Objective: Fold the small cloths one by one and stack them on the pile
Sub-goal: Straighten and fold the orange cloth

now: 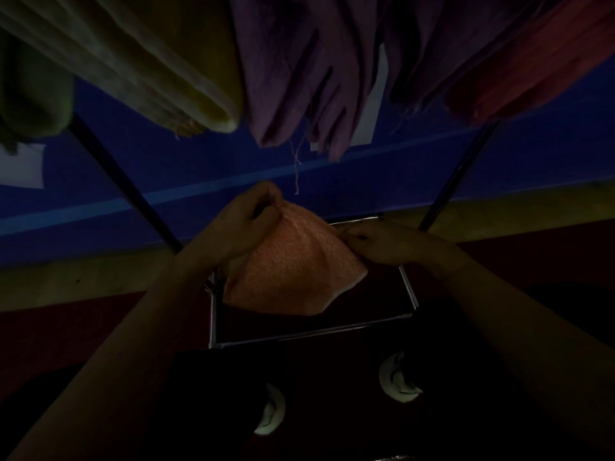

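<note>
Both hands hold one small orange cloth (293,264) up in the air in a very dim scene. The left hand (244,224) has its fingers curled and pinches the cloth's upper left corner, which sits higher than the rest. The right hand (382,244) grips the upper right edge, fingers bent round the fabric, a little lower. Between them the orange cloth hangs slack in a rough triangle, its lower edge drooping free and touching nothing that can be made out.

Just behind and below the cloth lies a rectangular metal frame (309,332), its pale bars catching some light. Two dark slanted poles (123,181) rise from beside it toward the upper corners of the view.

Overhead, more fabrics hang down from the top: a yellowish cloth (159,68) on the left, a purple cloth (299,81) in the middle with loose threads trailing from its hem, and a reddish cloth (532,74) on the right. Beyond them runs a blue wall (166,161) with a yellowish band lower down.

Near the bottom, two pale crescent shapes (397,380) show against the darkness; what they are cannot be told. No stacked pile can be made out in this light.
</note>
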A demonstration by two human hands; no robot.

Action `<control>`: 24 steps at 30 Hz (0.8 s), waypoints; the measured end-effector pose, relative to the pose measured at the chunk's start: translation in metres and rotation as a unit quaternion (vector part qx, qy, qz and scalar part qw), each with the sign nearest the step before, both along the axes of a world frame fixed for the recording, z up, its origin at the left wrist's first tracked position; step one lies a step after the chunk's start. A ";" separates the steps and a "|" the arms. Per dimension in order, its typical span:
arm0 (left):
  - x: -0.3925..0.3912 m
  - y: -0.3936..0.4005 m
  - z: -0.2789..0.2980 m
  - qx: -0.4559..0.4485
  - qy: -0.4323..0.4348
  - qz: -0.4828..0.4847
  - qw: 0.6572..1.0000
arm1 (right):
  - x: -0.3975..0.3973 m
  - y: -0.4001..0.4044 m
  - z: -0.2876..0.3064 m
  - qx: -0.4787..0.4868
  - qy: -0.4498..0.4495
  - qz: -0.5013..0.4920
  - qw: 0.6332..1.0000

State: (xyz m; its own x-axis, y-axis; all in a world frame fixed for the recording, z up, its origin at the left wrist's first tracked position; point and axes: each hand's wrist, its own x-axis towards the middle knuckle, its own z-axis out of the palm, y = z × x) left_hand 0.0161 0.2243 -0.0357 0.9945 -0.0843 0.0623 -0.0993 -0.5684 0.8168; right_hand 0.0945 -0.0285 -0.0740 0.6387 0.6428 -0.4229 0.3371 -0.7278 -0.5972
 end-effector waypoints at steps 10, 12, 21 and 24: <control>0.003 -0.004 -0.006 0.036 0.050 0.033 0.998 | -0.017 0.009 0.001 0.056 -0.077 0.037 0.995; 0.003 -0.004 -0.004 0.019 0.049 0.039 0.998 | -0.016 0.008 -0.009 0.046 -0.137 0.038 0.989; 0.004 -0.004 0.000 -0.037 0.107 0.065 0.991 | -0.019 0.006 -0.011 0.118 -0.204 0.046 0.971; 0.004 -0.007 -0.003 -0.043 0.130 0.058 0.989 | -0.020 0.010 -0.008 0.142 -0.233 0.029 0.962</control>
